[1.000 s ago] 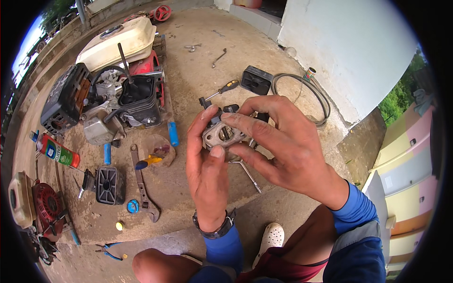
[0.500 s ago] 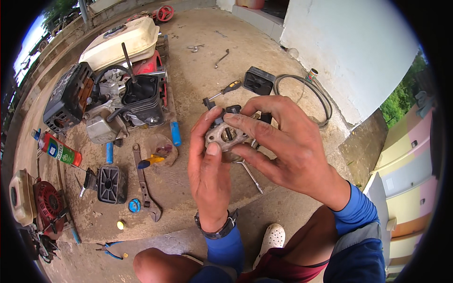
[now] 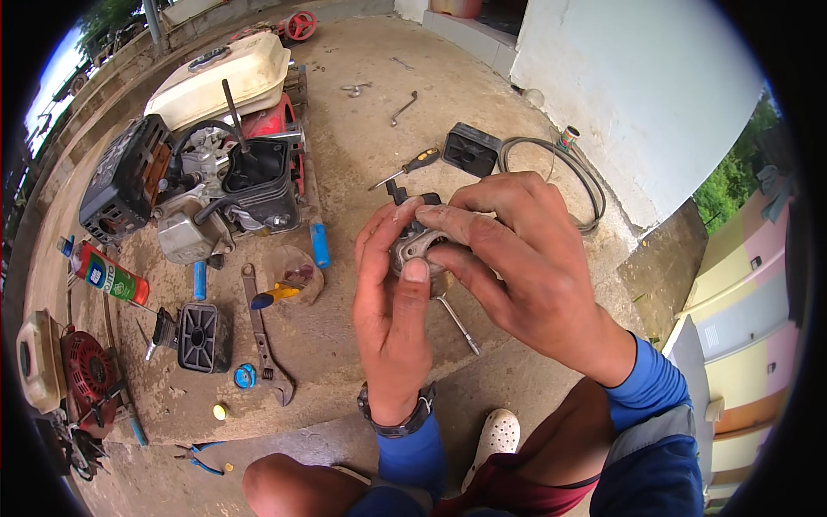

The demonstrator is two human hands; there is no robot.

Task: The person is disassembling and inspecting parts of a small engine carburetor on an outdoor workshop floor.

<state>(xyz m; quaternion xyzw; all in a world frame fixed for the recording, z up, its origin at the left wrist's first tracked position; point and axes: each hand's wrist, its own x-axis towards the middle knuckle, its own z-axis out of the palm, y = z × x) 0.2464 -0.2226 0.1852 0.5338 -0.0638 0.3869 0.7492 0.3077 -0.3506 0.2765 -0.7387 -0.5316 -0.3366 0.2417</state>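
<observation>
Two-handed, w/ narrowed fingers of L hand (image 3: 388,323) & R hand (image 3: 541,267), gripping grey metal part (image 3: 418,244) approx. ctr. of view. Outward from part: yellow-blk screwdriver (image 3: 420,159) at 12 o'clock, blk open box (image 3: 471,151) at 1, adj. wrench (image 3: 263,340) at 8, engine (image 3: 258,196) at 10.

One adjustable wrench (image 3: 269,358) lies among two small engines (image 3: 200,168) (image 3: 88,370), one beyond it and one to its left. Left of the wrench is one red bottle (image 3: 110,274); nearer than it, one pair of pliers (image 3: 200,458); to its right, two hands (image 3: 392,319) (image 3: 538,276) and one metal part (image 3: 419,247).
</observation>
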